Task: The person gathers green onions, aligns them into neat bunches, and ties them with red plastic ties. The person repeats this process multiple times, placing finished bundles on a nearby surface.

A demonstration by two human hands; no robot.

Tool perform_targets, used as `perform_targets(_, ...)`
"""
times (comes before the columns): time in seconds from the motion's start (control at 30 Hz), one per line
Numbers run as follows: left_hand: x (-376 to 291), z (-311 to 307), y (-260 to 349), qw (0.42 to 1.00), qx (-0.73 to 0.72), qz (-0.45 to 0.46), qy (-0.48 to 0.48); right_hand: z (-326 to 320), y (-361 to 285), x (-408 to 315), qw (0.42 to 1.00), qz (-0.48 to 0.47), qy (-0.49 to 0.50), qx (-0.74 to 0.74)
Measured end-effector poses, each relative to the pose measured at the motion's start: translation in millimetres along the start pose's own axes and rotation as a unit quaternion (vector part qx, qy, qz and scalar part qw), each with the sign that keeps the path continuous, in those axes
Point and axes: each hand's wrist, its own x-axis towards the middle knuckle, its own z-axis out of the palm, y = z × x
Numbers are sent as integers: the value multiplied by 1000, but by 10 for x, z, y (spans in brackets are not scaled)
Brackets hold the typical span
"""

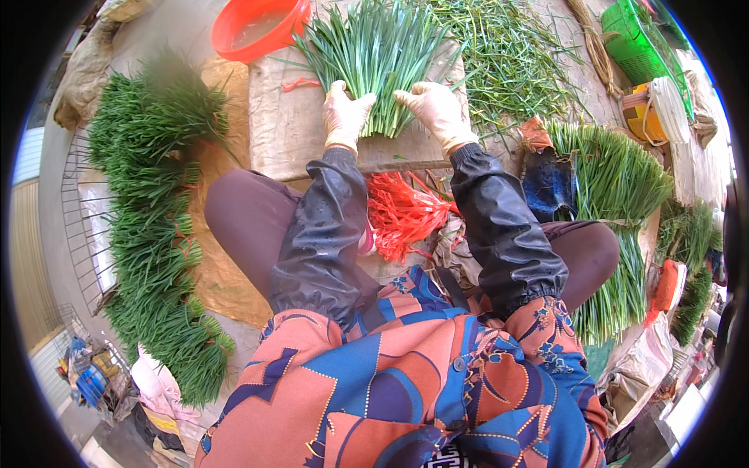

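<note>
A loose bunch of garlic chives (380, 55) lies fanned out on a cloth-covered board (281, 137) in front of me, its cut ends towards me. My left hand (346, 114), in a pale thin glove, grips the bunch's left side, thumb over the leaves. On the opposite side my right hand (436, 114), gloved alike, holds the right edge with its thumb pointing inward. Some fingers of both hands are hidden. Beside the bunch on the board lies a red plastic strip (300, 84). Below the board, between my legs, sits a bundle of red plastic ties (404, 213).
Tied chive bundles (149, 234) stand in a row at left on an orange sheet (225, 281). An orange-red basin (257, 29) stands behind the board. Loose trimmings (515, 64) cover the ground at upper right. More chives (608, 169) lie at right, near a green crate (635, 44).
</note>
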Motion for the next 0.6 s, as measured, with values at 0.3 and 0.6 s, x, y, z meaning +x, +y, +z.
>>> perform_targets(0.3,34,15,-120,996,-91,-20,2,42,-89,524,991,-88,51,89)
perform_targets(0.6,56,25,-150,994,-106,-24,1,168,-229,634,992,-90,25,-87)
